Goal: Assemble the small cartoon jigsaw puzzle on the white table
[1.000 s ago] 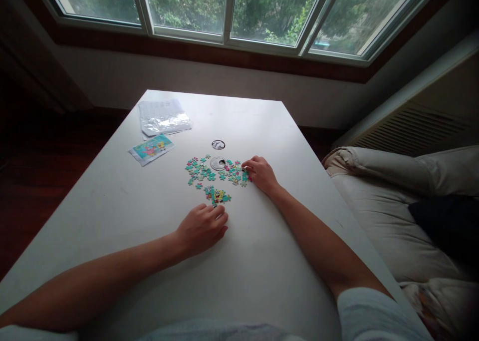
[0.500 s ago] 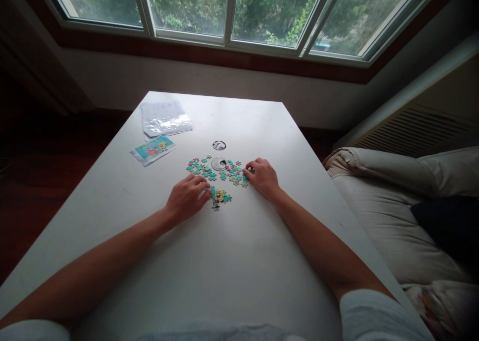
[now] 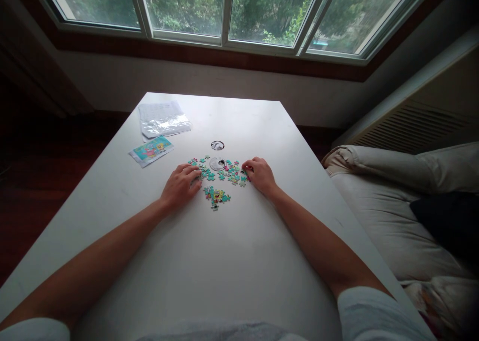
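Loose jigsaw puzzle pieces (image 3: 208, 173), mostly turquoise, lie scattered across the middle of the white table. Nearer to me is a partly joined puzzle section (image 3: 217, 196) with a yellow cartoon character. My left hand (image 3: 181, 185) rests at the left edge of the loose pieces, its fingers loosely spread and covering some of them. On the other side, my right hand (image 3: 261, 175) has thumb and forefinger brought together at the right edge of the pile, seemingly on a puzzle piece largely hidden by the fingertips.
A round silvery disc (image 3: 217, 164) lies among the pieces, with a smaller round item (image 3: 217, 145) behind it. At the back left are a colourful picture card (image 3: 151, 151) and clear plastic packaging with papers (image 3: 163, 119). A beige sofa (image 3: 377, 211) stands right of the table (image 3: 224, 271).
My left hand has moved left and slightly away from me, off the joined section to the loose pieces. My right hand stays at the pile's right edge, barely shifted.
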A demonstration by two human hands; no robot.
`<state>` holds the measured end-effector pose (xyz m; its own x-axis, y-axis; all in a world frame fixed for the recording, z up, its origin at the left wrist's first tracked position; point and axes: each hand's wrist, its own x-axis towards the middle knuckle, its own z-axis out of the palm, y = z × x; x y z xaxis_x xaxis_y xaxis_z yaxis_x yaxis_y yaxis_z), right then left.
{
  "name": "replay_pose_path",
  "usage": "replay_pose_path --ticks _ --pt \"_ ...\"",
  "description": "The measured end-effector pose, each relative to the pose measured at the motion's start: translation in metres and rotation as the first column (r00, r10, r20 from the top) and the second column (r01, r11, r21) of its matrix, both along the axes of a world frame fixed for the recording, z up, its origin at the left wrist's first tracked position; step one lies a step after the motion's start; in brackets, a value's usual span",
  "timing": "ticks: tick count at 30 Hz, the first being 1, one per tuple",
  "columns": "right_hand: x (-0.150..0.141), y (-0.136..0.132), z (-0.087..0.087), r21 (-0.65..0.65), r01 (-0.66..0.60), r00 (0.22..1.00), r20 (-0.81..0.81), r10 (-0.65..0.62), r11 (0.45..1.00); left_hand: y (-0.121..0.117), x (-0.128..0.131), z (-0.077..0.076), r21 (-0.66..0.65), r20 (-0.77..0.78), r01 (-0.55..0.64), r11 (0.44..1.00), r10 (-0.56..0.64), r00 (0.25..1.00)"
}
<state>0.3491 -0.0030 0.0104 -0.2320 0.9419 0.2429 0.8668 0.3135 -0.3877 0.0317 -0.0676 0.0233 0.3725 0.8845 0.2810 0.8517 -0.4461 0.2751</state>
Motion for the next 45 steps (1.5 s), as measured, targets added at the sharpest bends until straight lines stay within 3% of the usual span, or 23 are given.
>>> replay_pose_path --ticks 6,15,22,30,41,45 --pt "0.002 -0.008 0.001 0.030 0.004 1.000 0.002 -0.004 1.000 0.003 0.007 -0.003 -0.066 -0.047 -0.013 0.998 0.010 0.999" --pt "-0.006 -0.015 0.003 0.054 0.065 0.993 0.094 -0.070 0.996 0.009 0.013 -0.001 -0.064 -0.146 0.026 0.998 -0.035 0.989" --pt "-0.002 -0.008 -0.001 0.009 0.073 0.995 0.061 -0.074 0.997 0.021 0.017 -0.004 -0.051 -0.127 0.075 0.996 -0.081 0.988" --pt "-0.003 -0.005 0.001 -0.027 0.019 1.000 0.013 -0.018 0.999 0.027 0.042 0.004 -0.032 -0.136 0.115 0.993 -0.119 0.984" --pt "0.003 -0.003 -0.001 0.001 0.028 0.999 0.015 -0.028 1.000 0.022 0.039 -0.005 -0.006 -0.096 0.004 1.000 -0.004 0.995" --pt "0.000 -0.003 0.000 -0.004 0.007 1.000 0.017 -0.007 1.000 0.021 0.037 -0.005 -0.015 -0.097 0.012 1.000 -0.013 0.995"
